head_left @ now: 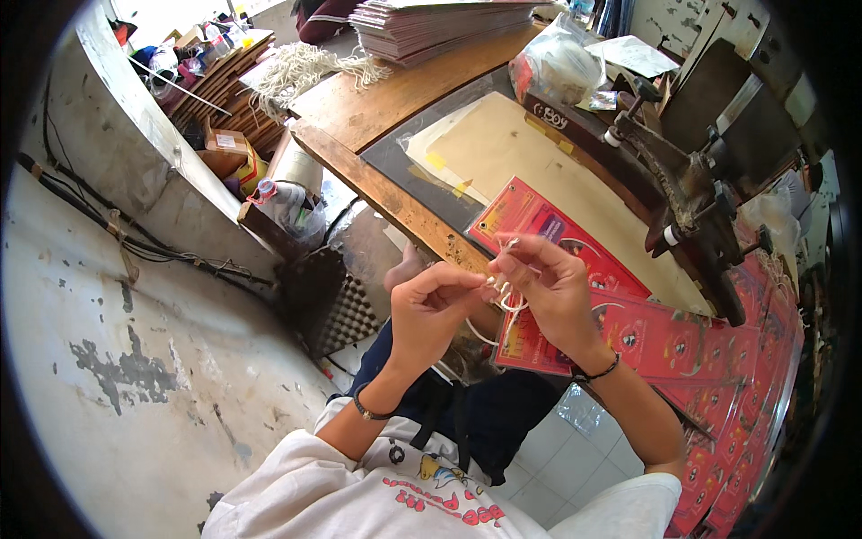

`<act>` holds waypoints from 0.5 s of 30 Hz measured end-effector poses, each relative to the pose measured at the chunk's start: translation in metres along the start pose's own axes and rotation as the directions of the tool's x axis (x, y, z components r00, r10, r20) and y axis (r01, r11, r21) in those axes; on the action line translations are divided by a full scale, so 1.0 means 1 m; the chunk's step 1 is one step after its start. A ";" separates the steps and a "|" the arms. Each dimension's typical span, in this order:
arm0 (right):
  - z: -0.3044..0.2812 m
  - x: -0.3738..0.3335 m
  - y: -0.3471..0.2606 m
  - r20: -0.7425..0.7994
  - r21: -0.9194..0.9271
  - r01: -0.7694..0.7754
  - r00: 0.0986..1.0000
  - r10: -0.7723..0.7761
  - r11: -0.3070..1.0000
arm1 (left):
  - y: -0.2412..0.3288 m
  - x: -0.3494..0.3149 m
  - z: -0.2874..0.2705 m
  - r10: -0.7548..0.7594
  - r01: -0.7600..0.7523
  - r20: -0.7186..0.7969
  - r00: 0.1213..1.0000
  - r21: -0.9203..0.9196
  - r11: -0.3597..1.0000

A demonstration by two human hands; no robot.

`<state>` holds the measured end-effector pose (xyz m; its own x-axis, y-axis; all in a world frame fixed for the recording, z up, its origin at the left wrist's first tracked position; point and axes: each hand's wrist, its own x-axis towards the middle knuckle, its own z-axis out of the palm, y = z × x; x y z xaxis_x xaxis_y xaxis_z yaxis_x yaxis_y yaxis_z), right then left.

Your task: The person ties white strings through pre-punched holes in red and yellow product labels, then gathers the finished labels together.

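Both of my hands are raised close together over the near edge of the wooden table [395,205]. Between them is a thin white cord [513,302], bent into small loops. My left hand [433,304] pinches one part of it between thumb and fingertips. In a pinch too, my right hand [549,286] holds another part, its fingertips up at the cord's end. A length of the cord hangs below the hands. Just beyond and under my right hand lie red printed cards [558,235] with punched corner holes; that hand covers part of them.
A dark metal clamp-like machine [678,202] stands at the right of the table. Beige sheets [503,135] lie in the middle. At the back are a bundle of white cords [310,74], a stack of boards [440,31] and a plastic bag [558,67]. More red cards [664,337] spread rightward.
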<state>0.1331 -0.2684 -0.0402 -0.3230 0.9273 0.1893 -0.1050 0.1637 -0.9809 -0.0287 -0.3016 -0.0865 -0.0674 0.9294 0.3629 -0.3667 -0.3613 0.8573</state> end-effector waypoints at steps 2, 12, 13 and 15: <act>0.000 0.000 -0.002 -0.033 0.024 -0.008 0.999 0.009 1.000 | 0.003 -0.001 0.001 -0.118 0.117 -0.107 0.987 -0.011 0.993; -0.004 -0.002 0.004 0.036 -0.065 -0.051 0.998 0.053 0.997 | 0.001 0.004 0.001 -0.044 0.039 -0.118 0.992 -0.043 0.998; -0.003 -0.002 0.004 0.038 -0.062 -0.053 0.998 0.056 0.997 | 0.000 0.004 0.000 -0.046 0.041 -0.120 0.992 -0.041 0.998; 0.000 -0.002 0.003 0.023 -0.065 0.012 1.000 -0.010 0.998 | -0.001 0.004 -0.001 -0.067 0.062 -0.134 0.989 -0.036 0.997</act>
<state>0.1332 -0.2696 -0.0437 -0.3436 0.9175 0.2003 -0.0470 0.1962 -0.9794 -0.0298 -0.2975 -0.0863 -0.1664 0.9531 0.2526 -0.4039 -0.2996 0.8644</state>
